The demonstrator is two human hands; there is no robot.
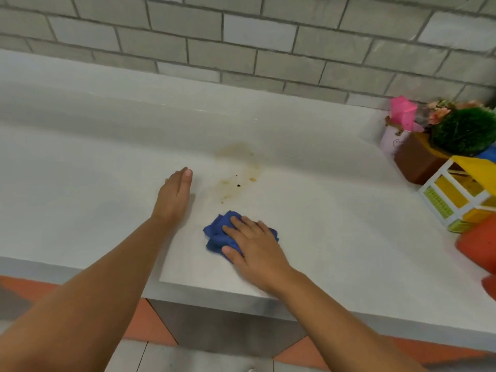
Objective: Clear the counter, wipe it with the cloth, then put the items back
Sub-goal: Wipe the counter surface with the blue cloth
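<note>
Two bare hands are on a white worktop point(335, 210) that runs along a grey tiled wall point(241, 30). The right hand point(257, 248) lies palm-down on a bunched blue cloth point(216, 232) near the front edge of the worktop. Its grip is spread, the fingers laid out over the fabric and pressing on it rather than curled round it. The cloth sticks out to the left of the fingers and beyond them.

The left hand point(174, 194) rests on the bare surface, left of the cloth and apart from it. Its fingers are straight and close together, holding nothing.

A yellowish-brown stain point(239, 170) with a few dark specks marks the worktop just beyond the cloth, right of the left fingertips.

Several items crowd the far right end: a pink container point(402, 112), a green plant point(464, 131) in a brown pot point(418, 159), a white and yellow basket point(456, 194) and a blurred red object point(477, 248) at the edge of view. Below the worktop lies an orange and grey floor point(150, 326).
</note>
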